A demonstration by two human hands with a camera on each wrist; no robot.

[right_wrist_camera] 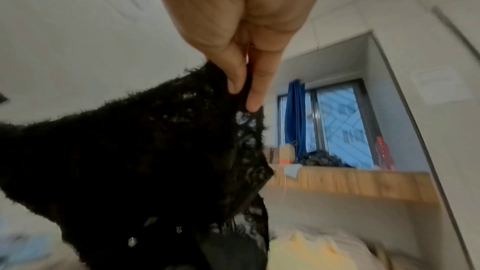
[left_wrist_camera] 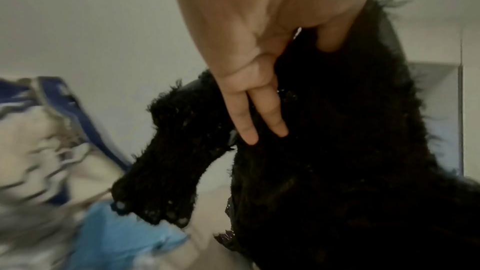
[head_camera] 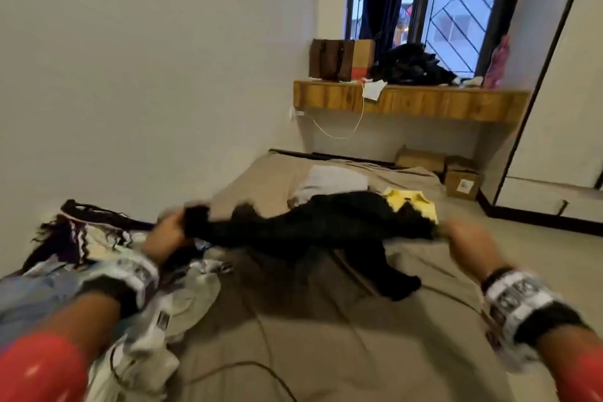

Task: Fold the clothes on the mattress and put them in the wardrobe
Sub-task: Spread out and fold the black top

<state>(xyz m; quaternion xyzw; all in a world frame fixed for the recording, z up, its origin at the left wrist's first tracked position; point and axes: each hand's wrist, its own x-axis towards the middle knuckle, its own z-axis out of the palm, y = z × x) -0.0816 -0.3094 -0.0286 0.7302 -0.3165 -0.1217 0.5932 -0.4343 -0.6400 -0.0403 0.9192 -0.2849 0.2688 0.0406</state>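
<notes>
A black fuzzy lace garment (head_camera: pixel 313 225) hangs stretched between both hands above the brown mattress (head_camera: pixel 326 336). My left hand (head_camera: pixel 169 232) grips its left end; in the left wrist view the fingers (left_wrist_camera: pixel 262 118) lie on the black knit (left_wrist_camera: pixel 337 151). My right hand (head_camera: pixel 456 235) pinches the right end, and in the right wrist view thumb and finger (right_wrist_camera: pixel 257 89) clamp the lace edge (right_wrist_camera: pixel 182 151). A sleeve (head_camera: pixel 391 277) droops onto the mattress. A yellow garment (head_camera: pixel 411 204) and a grey one (head_camera: pixel 332 179) lie behind.
A heap of patterned and white clothes (head_camera: pixel 107 254) lies at the mattress's left. A wooden shelf (head_camera: pixel 408 101) under the window holds bags and dark clothes. Cardboard boxes (head_camera: pixel 456 179) sit below. A white wardrobe door (head_camera: pixel 561 108) stands on the right. Cables cross the mattress.
</notes>
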